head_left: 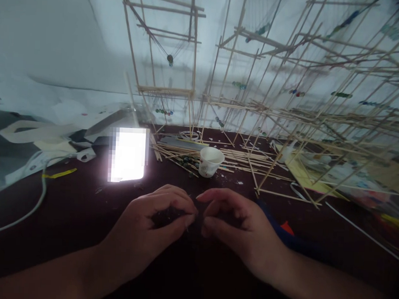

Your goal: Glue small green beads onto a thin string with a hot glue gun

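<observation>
My left hand [165,218] is closed in a pinch, thumb against forefinger. A faint, thin, clear sliver shows at its fingertips, too small to name. Close beside it, my right hand [232,221] has its thumb pressed to curled fingers while the forefinger arches forward; what it holds, if anything, is hidden. A narrow gap separates the two sets of fingertips, above the dark tabletop [84,215]. Just beyond them stands a white paper cup [211,162], with dark round marbles [187,161] to its left.
Thin wooden sticks [239,158] lie in a pile behind the cup. Tall stick frames [194,48] with hanging marbles rise at the back and right. A bright, blurred-out screen [128,155] stands left. White cables [44,191] cross the table, and something blue [278,228] lies behind my right wrist.
</observation>
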### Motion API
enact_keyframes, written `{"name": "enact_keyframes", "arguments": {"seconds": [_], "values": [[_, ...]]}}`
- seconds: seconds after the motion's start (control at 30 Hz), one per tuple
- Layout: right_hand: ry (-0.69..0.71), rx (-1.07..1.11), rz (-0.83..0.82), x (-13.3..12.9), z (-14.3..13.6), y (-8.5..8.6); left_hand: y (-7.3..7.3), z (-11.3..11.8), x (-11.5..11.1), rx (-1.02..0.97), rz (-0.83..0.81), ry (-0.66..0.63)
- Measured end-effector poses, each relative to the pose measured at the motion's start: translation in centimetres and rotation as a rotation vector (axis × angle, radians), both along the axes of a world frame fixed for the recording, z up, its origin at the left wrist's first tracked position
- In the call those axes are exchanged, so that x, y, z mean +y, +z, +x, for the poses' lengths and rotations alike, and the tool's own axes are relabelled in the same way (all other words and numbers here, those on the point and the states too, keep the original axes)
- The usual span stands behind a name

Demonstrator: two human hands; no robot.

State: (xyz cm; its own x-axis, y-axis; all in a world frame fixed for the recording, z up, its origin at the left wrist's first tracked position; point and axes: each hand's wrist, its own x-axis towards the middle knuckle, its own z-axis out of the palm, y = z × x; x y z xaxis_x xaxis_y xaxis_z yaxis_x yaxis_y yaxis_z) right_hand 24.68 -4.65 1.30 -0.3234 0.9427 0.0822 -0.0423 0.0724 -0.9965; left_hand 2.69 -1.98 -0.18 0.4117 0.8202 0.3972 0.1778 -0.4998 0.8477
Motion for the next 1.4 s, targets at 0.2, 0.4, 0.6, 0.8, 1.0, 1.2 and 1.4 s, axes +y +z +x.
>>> {"name": "enact_keyframes", "arguments": {"seconds": [0.2,0.4,0.6,0.8,1.0,1.2,1.4], "values": [[-0.024,0.025,0.001,0.0,0.0,0.0,0.1,-0.2,0.0,0.002,0.126,0.099],[-0.038,0.073,-0.002,0.1,-0.1,-0.4,0.6,-0.5,-0.2,0.141,0.488,0.22],[0.006,0.096,-0.054,0.0,-0.1,-0.7,-0.3,-0.2,-0.2,0.197,0.513,0.088],[0.029,0.084,-0.039,0.2,-0.1,-0.8,-0.5,-0.4,0.2,0.183,0.436,0.056],[0.039,0.057,-0.029,0.2,-0.1,-0.7,-0.5,-0.3,0.1,0.152,0.377,0.032],[-0.012,0.106,0.027,0.2,0.0,-0.4,1.0,-0.7,0.6,0.163,0.458,0.131],[-0.106,0.227,0.048,0.9,0.4,-0.6,2.1,-1.7,2.2,0.165,0.574,0.309]]}}
